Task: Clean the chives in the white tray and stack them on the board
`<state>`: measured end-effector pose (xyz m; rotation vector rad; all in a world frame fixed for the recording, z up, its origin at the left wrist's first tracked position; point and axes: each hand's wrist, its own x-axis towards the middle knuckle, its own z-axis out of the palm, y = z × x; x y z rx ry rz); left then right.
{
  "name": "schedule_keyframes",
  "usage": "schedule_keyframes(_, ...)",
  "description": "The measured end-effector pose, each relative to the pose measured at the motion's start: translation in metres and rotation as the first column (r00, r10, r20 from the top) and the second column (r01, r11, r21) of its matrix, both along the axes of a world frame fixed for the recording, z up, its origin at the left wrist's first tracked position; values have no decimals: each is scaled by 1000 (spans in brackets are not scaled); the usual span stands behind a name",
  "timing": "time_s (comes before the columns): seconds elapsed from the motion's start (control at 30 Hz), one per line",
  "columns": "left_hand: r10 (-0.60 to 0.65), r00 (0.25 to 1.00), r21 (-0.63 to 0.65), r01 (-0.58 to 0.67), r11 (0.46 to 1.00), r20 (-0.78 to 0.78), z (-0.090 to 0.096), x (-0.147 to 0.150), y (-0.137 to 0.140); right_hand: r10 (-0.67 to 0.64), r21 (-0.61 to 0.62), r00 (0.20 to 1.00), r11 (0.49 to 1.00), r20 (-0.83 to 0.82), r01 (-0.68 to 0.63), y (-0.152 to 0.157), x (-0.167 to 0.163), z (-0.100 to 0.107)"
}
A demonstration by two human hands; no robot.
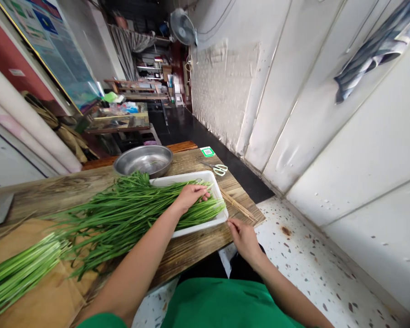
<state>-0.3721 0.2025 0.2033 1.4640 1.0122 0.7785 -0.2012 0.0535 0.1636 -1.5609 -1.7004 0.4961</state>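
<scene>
Long garlic chives (133,205) lie in a thick pile across a white plastic tray (222,217), their pale ends toward the tray's right side and their leaves spilling out to the left. My left hand (193,197) rests over the pale ends, its fingers curled in a pinch at a few stems. By the tray's near right corner, my right hand (243,236) is closed, thumb and forefinger pressed together. Whatever thin thing may be between them is too small to make out. Thin bamboo skewers (238,205) lie on the table just beyond this hand.
Scissors (218,168) and a green code card (207,151) lie at the wooden table's (198,248) far right. Behind the tray stands a steel basin (143,160). More chives (23,273) lie on brown paper (59,296) at left. A white wall (328,136) runs along the right.
</scene>
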Motion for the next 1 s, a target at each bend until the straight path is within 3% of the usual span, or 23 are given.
schedule_keyframes(0.2,-2,999,72,5,997,-54,0,0,0,9,99,996,995,84,-18,4,3,-5)
schedule_keyframes(1.0,-35,995,132,47,990,-96,-1,0,1,103,84,978,989,183,-120,6,10,7)
